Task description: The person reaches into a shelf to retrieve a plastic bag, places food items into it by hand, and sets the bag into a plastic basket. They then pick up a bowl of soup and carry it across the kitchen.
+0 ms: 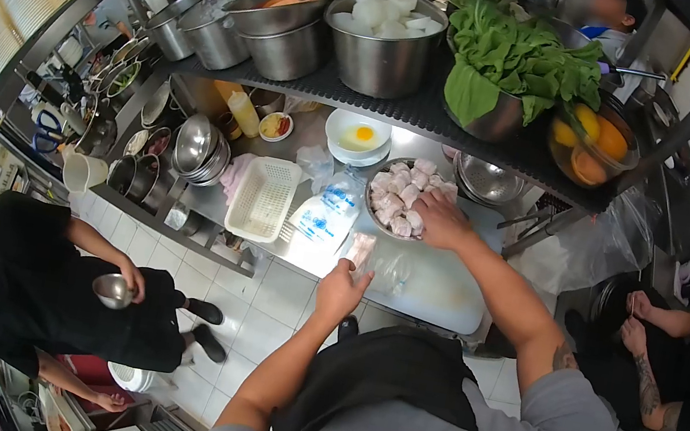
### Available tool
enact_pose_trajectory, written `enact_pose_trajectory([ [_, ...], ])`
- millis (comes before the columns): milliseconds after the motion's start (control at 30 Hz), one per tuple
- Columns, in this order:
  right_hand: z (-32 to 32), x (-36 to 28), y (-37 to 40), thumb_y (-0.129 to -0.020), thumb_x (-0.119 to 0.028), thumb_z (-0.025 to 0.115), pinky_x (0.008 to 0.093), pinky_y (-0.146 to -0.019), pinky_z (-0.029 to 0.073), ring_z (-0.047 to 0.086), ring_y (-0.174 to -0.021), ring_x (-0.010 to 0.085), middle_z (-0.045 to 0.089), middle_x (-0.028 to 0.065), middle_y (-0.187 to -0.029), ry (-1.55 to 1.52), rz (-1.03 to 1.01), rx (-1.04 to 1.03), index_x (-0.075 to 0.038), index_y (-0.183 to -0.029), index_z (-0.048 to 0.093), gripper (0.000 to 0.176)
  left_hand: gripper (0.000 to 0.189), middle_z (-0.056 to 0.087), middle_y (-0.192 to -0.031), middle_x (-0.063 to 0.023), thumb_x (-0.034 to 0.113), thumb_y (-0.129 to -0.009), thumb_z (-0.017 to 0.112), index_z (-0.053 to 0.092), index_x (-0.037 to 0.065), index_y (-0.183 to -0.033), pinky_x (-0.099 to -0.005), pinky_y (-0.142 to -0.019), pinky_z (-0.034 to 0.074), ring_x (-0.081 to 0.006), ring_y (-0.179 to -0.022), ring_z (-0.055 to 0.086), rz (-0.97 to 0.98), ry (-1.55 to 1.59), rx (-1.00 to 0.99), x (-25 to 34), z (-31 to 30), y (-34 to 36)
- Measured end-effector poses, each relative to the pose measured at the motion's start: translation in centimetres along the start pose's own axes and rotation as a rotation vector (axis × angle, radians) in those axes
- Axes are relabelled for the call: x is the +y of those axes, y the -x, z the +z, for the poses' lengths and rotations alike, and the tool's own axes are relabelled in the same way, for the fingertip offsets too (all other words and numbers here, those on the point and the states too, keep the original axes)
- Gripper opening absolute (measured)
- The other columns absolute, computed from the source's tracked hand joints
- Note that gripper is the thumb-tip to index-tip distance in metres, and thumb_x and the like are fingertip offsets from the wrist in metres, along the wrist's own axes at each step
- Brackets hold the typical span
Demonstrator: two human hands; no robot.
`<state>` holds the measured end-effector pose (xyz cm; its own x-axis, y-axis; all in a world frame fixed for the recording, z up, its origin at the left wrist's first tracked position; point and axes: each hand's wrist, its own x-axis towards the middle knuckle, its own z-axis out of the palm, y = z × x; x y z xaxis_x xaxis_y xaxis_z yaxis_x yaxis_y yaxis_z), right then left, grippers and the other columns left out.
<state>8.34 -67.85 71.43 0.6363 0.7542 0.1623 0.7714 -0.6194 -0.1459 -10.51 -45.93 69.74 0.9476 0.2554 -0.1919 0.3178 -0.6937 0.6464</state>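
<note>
My left hand (340, 293) is closed around the lower end of a small clear plastic bag (360, 250), with what looks like pale pink raw meat inside. To its right, another clear plastic bag (391, 273) lies flat on the white cutting board (449, 297). A round metal bowl (374, 213) heaped with pale, coated-looking raw meat chunks (403, 190) sits at the board's far edge. Over the bowl's right side, my right hand (442, 219) has its fingers curled onto a meat chunk; the fingertips are partly hidden.
Left of the bowl are a blue-printed plastic bag (330, 213) and a white basket (262, 199). A bowl with an egg yolk (359, 135) stands behind. Overhead, a shelf (292, 92) carries metal pots and leafy greens (514, 57). Co-workers stand left (20, 272) and right (657, 355).
</note>
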Motion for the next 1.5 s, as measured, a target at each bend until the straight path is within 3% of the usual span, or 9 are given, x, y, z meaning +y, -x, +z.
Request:
enact_pose_trajectory([
  [367,-0.5,0.8,0.0,-0.068,-0.01,0.069,0.0422,-0.096,0.042,0.05,-0.112,0.0333,0.059,0.0139,-0.112,-0.102,-0.037,-0.008,-0.004,-0.106,0.062,0.04,0.037,0.069,-0.077,-0.0154,0.035,-0.088,0.067,0.064,0.001,-0.102,-0.0459,-0.073,0.053,-0.0363,-0.077,0.068,-0.027,0.085,0.102,-1.6,0.1,-0.2],
  [467,0.9,1.6,0.3,-0.071,-0.009,0.073,0.04,-0.091,0.047,0.056,-0.107,0.0308,0.061,0.0129,-0.113,-0.338,0.175,0.185,-0.002,-0.114,0.059,0.045,0.036,0.069,-0.078,-0.0145,0.034,-0.088,0.067,0.064,0.003,-0.103,-0.0455,-0.073,0.053,-0.0356,-0.077,0.068,-0.026,0.093,0.105,-1.1,0.0,-0.1],
  [567,1.6,2.7,0.2,-0.077,-0.006,0.074,0.0374,-0.088,0.051,0.062,-0.102,0.0255,0.063,0.0109,-0.114,-1.109,0.43,0.182,-0.001,-0.122,0.056,0.049,0.035,0.069,-0.078,-0.014,0.034,-0.088,0.067,0.065,0.003,-0.104,-0.0456,-0.072,0.053,-0.035,-0.076,0.068,-0.013,0.106,0.098,-1.3,0.4,-0.3],
  [667,-0.2,1.4,1.7,-0.083,0.001,0.068,0.0348,-0.086,0.053,0.064,-0.098,0.0193,0.064,0.0087,-0.113,-1.433,0.589,0.26,-0.002,-0.124,0.053,0.044,0.034,0.069,-0.076,-0.014,0.033,-0.087,0.067,0.065,0.003,-0.102,-0.0452,-0.07,0.053,-0.0344,-0.074,0.068,-0.017,0.109,0.108,-1.8,0.9,-0.7],
  [867,0.9,0.3,8.1,-0.093,-0.009,0.059,0.0347,-0.084,0.056,0.066,-0.096,0.0214,0.066,0.0115,-0.111,-2.31,0.673,-0.023,-0.002,-0.121,0.056,0.028,0.031,0.067,-0.071,-0.0134,0.03,-0.086,0.07,0.065,0.001,-0.096,-0.0401,-0.064,0.052,-0.0298,-0.066,0.067,0.061,0.236,0.177,-0.2,1.0,-1.1],
  [967,3.9,-1.5,11.5,-0.097,-0.017,0.056,0.0349,-0.081,0.057,0.067,-0.094,0.0227,0.066,0.0121,-0.109,-2.22,0.806,-0.13,-0.002,-0.118,0.058,0.026,0.035,0.067,-0.069,-0.0135,0.035,-0.085,0.071,0.065,0.001,-0.09,-0.0406,-0.063,0.052,-0.0312,-0.065,0.067,0.014,0.201,0.124,0.1,0.9,-1.1],
  [1100,5.3,-5.8,12.7,-0.097,-0.018,0.058,0.0359,-0.077,0.058,0.067,-0.09,0.0221,0.067,0.0115,-0.106,-1.976,1.055,-0.148,-0.001,-0.116,0.059,0.025,0.044,0.066,-0.07,-0.0201,0.044,-0.085,0.069,0.063,0.001,-0.081,-0.0466,-0.066,0.052,-0.0372,-0.069,0.067,0.106,-0.01,-0.04,2.5,1.1,0.7],
  [1433,9.8,-9.5,7.5,-0.093,-0.011,0.061,0.034,-0.073,0.056,0.064,-0.083,0.0181,0.065,0.0068,-0.097,-1.96,1.018,-0.015,0.0,-0.107,0.066,0.018,0.017,0.067,-0.084,-0.022,0.018,-0.089,0.06,0.063,0.002,-0.088,-0.0497,-0.071,0.052,-0.0414,-0.078,0.065,0.293,0.048,-0.007,1.5,3.5,1.6],
  [1500,10.9,-10.2,7.1,-0.091,-0.012,0.062,0.0357,-0.072,0.054,0.065,-0.08,0.021,0.068,0.0099,-0.094,-1.662,0.953,0.001,0.001,-0.103,0.067,0.018,0.013,0.066,-0.081,-0.02,0.017,-0.087,0.063,0.064,0.004,-0.087,-0.0474,-0.067,0.052,-0.0389,-0.073,0.066,0.339,0.06,0.009,0.9,3.8,1.9],
])
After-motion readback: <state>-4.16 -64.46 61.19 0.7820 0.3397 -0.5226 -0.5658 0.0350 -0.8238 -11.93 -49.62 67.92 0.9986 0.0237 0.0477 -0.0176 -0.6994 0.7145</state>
